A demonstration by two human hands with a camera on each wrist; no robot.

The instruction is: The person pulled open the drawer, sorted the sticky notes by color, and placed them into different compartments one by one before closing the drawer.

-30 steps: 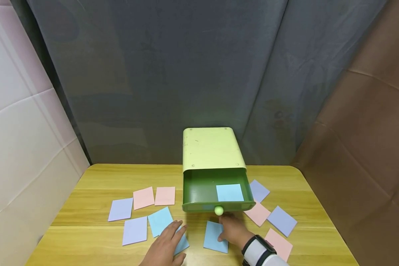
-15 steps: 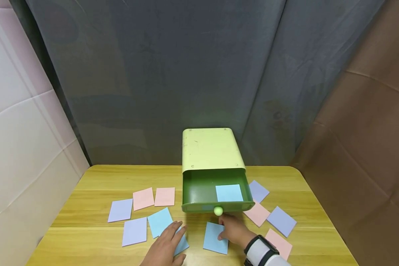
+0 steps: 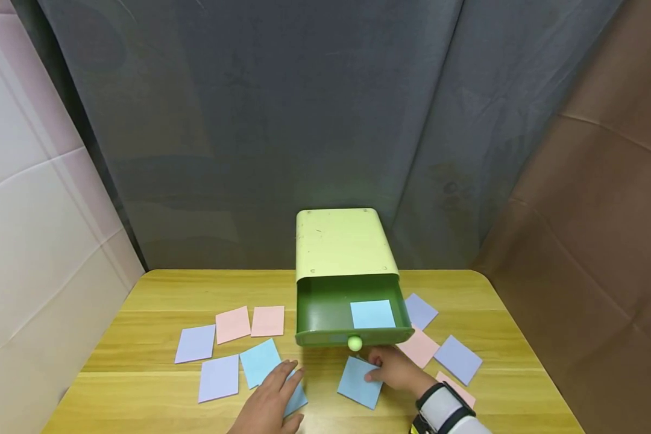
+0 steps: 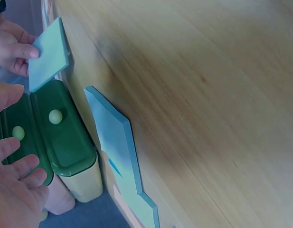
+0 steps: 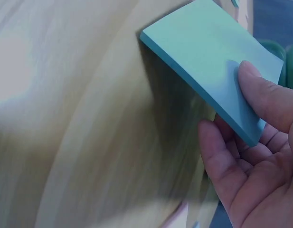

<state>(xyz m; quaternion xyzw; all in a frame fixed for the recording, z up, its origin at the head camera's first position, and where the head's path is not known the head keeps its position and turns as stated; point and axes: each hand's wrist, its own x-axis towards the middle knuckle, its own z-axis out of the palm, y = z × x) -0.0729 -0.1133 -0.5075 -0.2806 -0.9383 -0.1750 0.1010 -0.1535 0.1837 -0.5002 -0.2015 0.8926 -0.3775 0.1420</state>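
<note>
Pinching blue pad (image 3: pixel 357 386) in right hand (image 3: pixel 393 369), seemingly at pickup step; holding left hand (image 3: pixel 267 399) with fingers (image 3: pixel 278 375) spread. Probably calls for raising toward twelve o'clock, into drawer (image 3: pixel 325 339).

Paper block (image 3: pixel 372 314) in drawer (image 3: pixel 325 339), blocks (image 3: pixel 219 378) left and right

The drawer (image 3: pixel 322 307) is open from above; its front (image 3: pixel 323 339) and knob (image 3: pixel 355 343) block level entry.
</note>
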